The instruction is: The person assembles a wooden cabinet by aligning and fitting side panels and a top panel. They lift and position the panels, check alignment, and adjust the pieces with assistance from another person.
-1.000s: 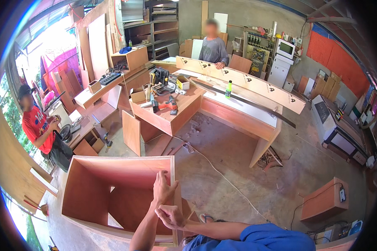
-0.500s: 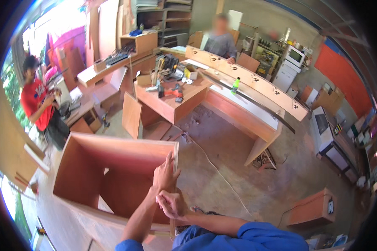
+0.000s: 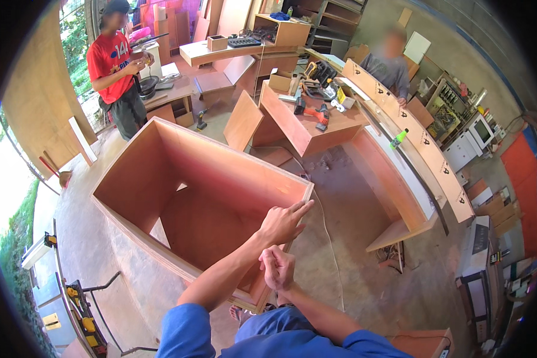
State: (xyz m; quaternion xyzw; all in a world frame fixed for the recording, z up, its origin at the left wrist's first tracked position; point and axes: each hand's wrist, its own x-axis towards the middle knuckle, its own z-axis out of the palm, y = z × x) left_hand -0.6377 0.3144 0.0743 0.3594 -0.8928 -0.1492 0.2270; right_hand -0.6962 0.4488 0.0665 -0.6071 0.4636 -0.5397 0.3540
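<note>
An open wooden cabinet box [image 3: 227, 156] lies in front of me with its opening facing up. My left hand [image 3: 285, 221] is stretched over the box's right edge, its fingers extended and holding nothing. Whether the fingers touch the wood I cannot tell. Close below it, beside my left forearm, my right hand [image 3: 277, 268] is closed with its fingers curled in. What lies inside that fist, if anything, is hidden.
A cordless drill [image 3: 317, 113] and other tools lie on a wooden workpiece beyond the box. A green bottle [image 3: 398, 139] stands on the long bench at right. A cord [image 3: 330, 244] crosses the floor. Two people [image 3: 116, 74] work at the far side. Yellow-black clamps [image 3: 80, 310] are at lower left.
The view has swung left, so the box and the room sit farther right. My right hand, earlier against my left wrist, now sits slightly lower beside the forearm.
</note>
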